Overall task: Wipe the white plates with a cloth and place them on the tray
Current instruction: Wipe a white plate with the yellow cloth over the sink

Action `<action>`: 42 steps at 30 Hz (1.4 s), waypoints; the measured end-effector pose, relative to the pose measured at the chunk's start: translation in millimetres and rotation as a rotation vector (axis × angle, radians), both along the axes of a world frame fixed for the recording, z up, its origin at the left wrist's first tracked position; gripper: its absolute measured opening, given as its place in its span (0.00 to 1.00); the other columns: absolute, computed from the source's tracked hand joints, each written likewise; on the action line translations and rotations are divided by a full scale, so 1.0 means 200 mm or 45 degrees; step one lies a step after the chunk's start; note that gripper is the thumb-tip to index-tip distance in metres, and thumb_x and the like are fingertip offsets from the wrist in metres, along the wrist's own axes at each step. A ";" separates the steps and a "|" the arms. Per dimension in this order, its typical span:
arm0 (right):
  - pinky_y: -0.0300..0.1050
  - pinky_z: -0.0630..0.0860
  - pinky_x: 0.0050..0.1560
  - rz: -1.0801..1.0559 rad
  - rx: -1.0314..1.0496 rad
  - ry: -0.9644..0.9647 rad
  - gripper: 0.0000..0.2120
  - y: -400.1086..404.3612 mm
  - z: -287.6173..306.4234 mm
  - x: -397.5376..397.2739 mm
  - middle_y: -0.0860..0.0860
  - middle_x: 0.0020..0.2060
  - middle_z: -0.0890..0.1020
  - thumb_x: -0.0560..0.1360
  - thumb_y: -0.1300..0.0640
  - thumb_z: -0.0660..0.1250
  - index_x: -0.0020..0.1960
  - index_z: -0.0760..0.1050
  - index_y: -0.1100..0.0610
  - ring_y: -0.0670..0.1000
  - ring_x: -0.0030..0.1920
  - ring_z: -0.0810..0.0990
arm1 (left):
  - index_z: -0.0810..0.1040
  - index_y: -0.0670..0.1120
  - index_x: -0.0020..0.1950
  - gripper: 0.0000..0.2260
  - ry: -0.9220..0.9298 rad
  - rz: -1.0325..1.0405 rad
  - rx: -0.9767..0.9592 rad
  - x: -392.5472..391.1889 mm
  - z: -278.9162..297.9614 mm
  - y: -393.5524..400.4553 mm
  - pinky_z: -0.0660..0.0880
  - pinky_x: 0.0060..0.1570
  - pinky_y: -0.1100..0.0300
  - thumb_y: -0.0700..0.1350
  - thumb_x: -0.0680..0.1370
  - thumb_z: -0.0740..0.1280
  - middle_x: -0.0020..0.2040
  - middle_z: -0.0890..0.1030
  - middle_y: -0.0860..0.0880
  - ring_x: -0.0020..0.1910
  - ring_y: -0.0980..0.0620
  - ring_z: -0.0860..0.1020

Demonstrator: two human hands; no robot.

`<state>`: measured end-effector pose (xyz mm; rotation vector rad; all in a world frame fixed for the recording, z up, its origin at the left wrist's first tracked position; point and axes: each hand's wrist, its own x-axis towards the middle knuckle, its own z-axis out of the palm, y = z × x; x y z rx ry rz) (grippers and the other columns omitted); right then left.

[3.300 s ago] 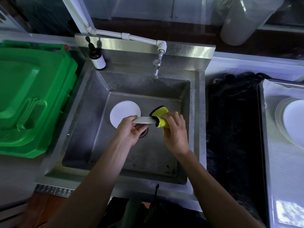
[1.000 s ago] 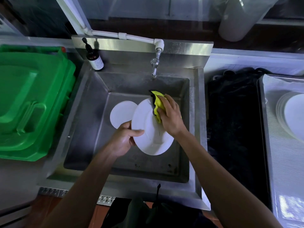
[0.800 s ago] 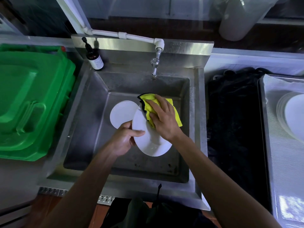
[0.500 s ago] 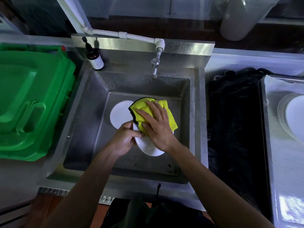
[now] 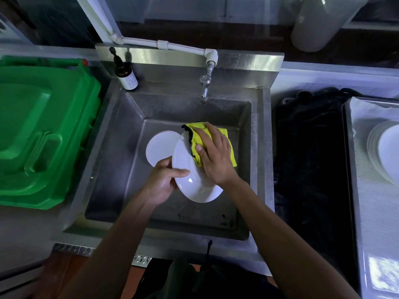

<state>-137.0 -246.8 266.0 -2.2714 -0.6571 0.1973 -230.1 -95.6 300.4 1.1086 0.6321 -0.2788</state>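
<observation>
Two hands work one white plate (image 5: 190, 169) over a steel sink (image 5: 121, 134): the left hand (image 5: 163, 183) grips the plate's near-left rim, thumb across the face, holding it tilted so the surface being cleaned faces the right hand (image 5: 213, 157). That hand lies flat, fingers spread, pressing a yellow cloth (image 5: 216, 143) against the plate's upper half. Keeping the dish above the basin likely lets any drips fall there. More plates (image 5: 159, 147), seemingly a small stack, wait on the sink floor just behind, partly hidden by the held one. At far right, finished plates (image 5: 384, 152) sit on the lined tray (image 5: 367, 212), across a dark mat (image 5: 308, 158). A green bin lid (image 5: 43, 134) flanks the sink on the left, and a brown pump bottle (image 5: 126, 75) stands at its back corner beside the tap (image 5: 205, 86).
</observation>
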 end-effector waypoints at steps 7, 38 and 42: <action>0.57 0.53 0.77 -0.061 0.080 0.098 0.25 -0.03 -0.06 0.01 0.52 0.80 0.56 0.84 0.44 0.52 0.80 0.59 0.47 0.57 0.79 0.56 | 0.77 0.37 0.66 0.27 -0.056 0.148 0.007 0.01 0.00 -0.03 0.72 0.65 0.36 0.34 0.66 0.71 0.64 0.79 0.34 0.62 0.33 0.78; 0.62 0.49 0.78 -0.297 0.052 0.083 0.23 0.12 0.04 -0.22 0.55 0.81 0.55 0.83 0.50 0.62 0.77 0.65 0.48 0.60 0.80 0.50 | 0.82 0.41 0.63 0.19 -0.252 0.323 -0.458 0.01 -0.04 0.21 0.83 0.48 0.51 0.31 0.75 0.63 0.59 0.84 0.40 0.56 0.43 0.84; 0.61 0.52 0.78 -0.382 0.102 0.163 0.26 0.14 0.06 -0.18 0.55 0.80 0.54 0.82 0.55 0.64 0.78 0.63 0.49 0.61 0.78 0.52 | 0.83 0.43 0.62 0.19 -0.259 0.187 -0.410 0.00 -0.04 0.30 0.83 0.46 0.51 0.32 0.74 0.65 0.59 0.84 0.42 0.56 0.44 0.84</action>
